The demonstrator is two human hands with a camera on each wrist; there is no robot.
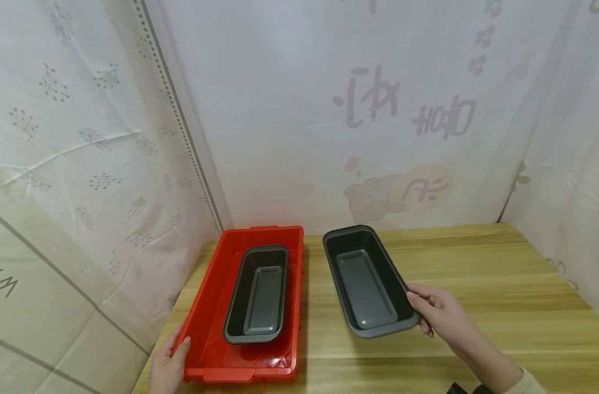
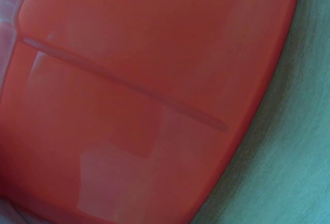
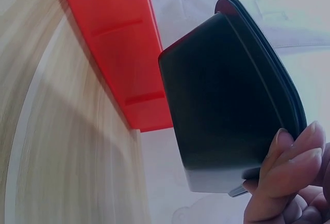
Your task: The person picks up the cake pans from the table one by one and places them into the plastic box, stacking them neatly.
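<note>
A dark grey loaf pan (image 1: 366, 284) is raised above the table right of the red tray, its far end tilted up. My right hand (image 1: 439, 312) grips its near right corner, thumb over the rim. The right wrist view shows the pan's outer side (image 3: 221, 100) with the fingers (image 3: 291, 175) at its rim. Inside the red plastic tray (image 1: 206, 306) sits a second dark loaf pan (image 1: 265, 298). My left hand (image 1: 168, 364) holds the tray's near left edge, thumb on the rim. Only the tray's red wall (image 2: 144, 90) and some table show in the left wrist view.
The wooden table (image 1: 501, 290) reaches out to the right. A pale printed curtain (image 1: 289, 120) hangs behind it and along both sides. The tray stands near the table's left edge, close to the left curtain (image 1: 107, 191). A black object (image 1: 457, 388) shows at the bottom edge.
</note>
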